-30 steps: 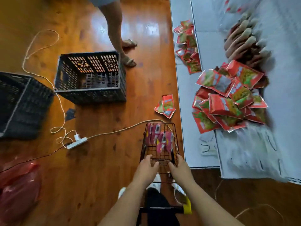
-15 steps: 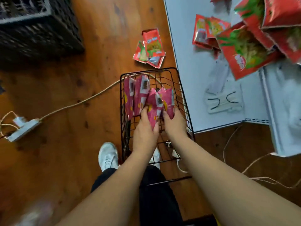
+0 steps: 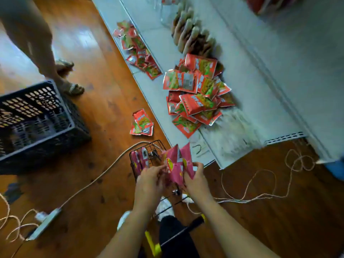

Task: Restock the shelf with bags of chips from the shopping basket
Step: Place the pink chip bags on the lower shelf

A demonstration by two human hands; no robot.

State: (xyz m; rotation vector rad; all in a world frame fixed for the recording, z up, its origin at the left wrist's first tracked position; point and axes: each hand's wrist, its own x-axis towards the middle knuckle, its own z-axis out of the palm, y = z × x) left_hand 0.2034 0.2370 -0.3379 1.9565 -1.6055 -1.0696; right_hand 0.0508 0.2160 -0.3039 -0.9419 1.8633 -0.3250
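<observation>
Both hands, left hand (image 3: 151,180) and right hand (image 3: 195,180), now grip pink chip bags (image 3: 177,164) lifted above basket (image 3: 147,149)

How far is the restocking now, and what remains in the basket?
Done: a pile of red bags already lies on the white shelf. In hand: the left hand and right hand grip pink bags above the wire basket. Left: more pink packets stand in the basket, and a few red bags lie on the floor.
</observation>
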